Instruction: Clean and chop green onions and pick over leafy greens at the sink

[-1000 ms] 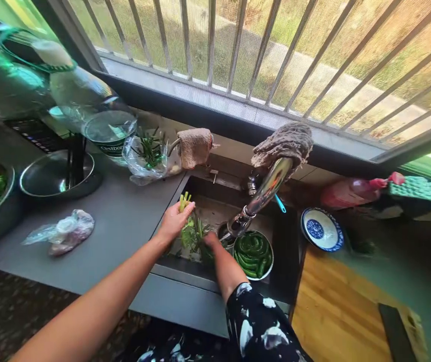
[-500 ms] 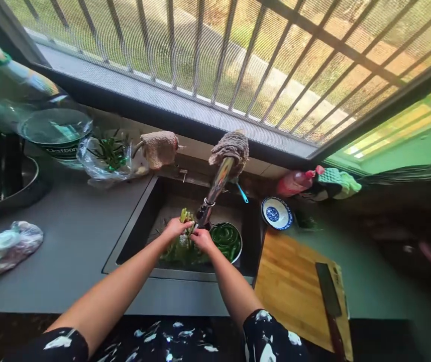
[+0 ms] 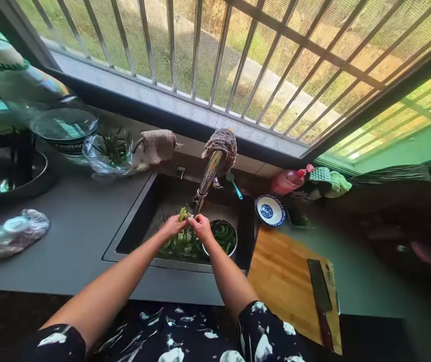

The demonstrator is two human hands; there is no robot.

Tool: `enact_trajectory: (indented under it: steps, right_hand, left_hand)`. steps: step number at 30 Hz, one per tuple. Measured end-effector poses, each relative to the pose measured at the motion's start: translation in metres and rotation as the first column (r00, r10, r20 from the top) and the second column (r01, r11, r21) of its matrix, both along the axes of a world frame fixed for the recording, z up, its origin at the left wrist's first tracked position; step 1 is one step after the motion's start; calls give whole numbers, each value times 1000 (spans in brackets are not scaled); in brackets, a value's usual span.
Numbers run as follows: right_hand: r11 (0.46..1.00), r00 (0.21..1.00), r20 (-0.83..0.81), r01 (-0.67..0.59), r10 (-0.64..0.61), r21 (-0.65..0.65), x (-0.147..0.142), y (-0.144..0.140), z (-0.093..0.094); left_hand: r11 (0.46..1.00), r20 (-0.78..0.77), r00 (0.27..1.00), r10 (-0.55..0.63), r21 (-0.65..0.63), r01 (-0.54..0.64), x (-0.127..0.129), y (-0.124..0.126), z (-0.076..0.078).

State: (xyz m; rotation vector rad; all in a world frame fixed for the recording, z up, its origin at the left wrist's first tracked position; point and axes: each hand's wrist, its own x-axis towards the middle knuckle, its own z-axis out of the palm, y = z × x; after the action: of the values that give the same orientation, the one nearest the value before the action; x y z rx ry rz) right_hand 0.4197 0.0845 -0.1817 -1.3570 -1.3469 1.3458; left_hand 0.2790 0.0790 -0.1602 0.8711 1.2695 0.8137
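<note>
Both my hands meet over the sink (image 3: 140, 201), just under the spout of the tap (image 3: 206, 181). My left hand (image 3: 172, 227) grips a bunch of leafy green stalks (image 3: 183, 241) near its pale stem ends. My right hand (image 3: 200, 227) is closed on the same stems from the other side. The leafy part hangs down into the sink. A metal bowl of green peppers (image 3: 225, 235) stands in the sink, right of my hands.
A wooden cutting board (image 3: 287, 281) with a cleaver (image 3: 319, 296) lies right of the sink. A blue and white dish (image 3: 270, 210) sits behind it. On the left counter are a plastic bag (image 3: 19, 231), a bag of greens (image 3: 112, 151) and a pot lid (image 3: 8, 173). Cloths hang on the tap.
My view has swung right and pulled back. My right hand has come up from the sink and joined the left at the stem ends, under the spout.
</note>
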Motion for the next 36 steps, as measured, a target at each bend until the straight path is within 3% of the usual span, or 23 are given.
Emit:
enact_trajectory:
  steps: [6,10,15,18,21,24,28,33,36]
  right_hand:
    - [992,974,-200,94,-109,-84,-14,12,-4]
    - [984,979,-128,149,-161,-99,-10,15,-1]
    - [996,998,30,56,-54,-63,5,14,4]
    - [999,1000,-9,1,-1,-43,3,14,6]
    - [992,995,-95,-15,4,-122,-4,13,12]
    - [954,984,-175,-77,26,-289,-2,13,25]
    - [863,956,-285,-206,76,-461,12,21,45]
    - [748,929,-311,-350,200,-564,25,32,58]
    - [739,925,-338,-351,176,-575,24,29,56]
  left_hand:
    - [998,44,997,-60,23,59,-1,-5,14]
    - [1000,38,999,-11,3,11,-4,-6,20]
    - [1000,-45,999,16,-9,-16,-10,-4,18]
    - [999,-25,999,-40,6,41,-9,-3,12]
    - [993,-38,997,-72,89,75,-7,-4,11]
    - [974,-179,981,-75,199,110,-9,-6,13]
    - [943,-370,921,-122,247,224,-16,-9,15]
    - [911,-390,902,-187,273,308,-18,-12,20]
    - [936,-332,932,-148,259,240,-17,-15,23]
